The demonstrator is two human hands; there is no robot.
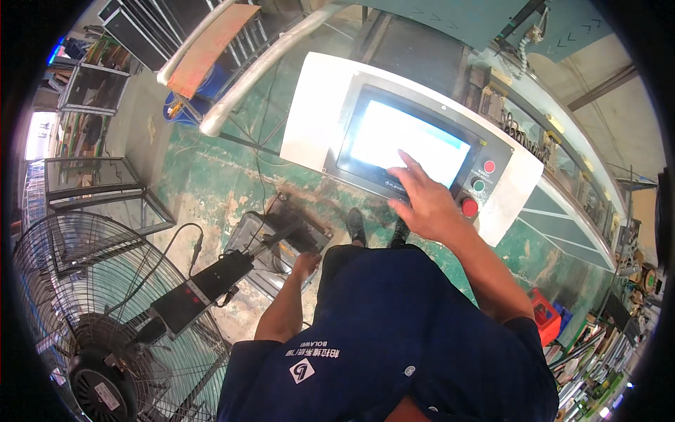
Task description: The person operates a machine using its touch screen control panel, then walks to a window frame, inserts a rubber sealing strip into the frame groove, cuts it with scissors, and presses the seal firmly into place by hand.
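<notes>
My right hand reaches over the lit touchscreen of a white control panel. Its fingers are apart, with the fingertips over the lower middle of the screen; whether one touches the glass I cannot tell. Nothing is held in it. To the right of the screen sit a red button, a green button and a larger red knob. My left hand hangs low beside my left thigh, in front of the fan's base. Its fingers are too small and partly hidden to make out.
A large caged fan with a black motor stands close on my left. Behind it are metal frames. A padded rack and a blue bin stand at the far left. A red container lies right of my elbow.
</notes>
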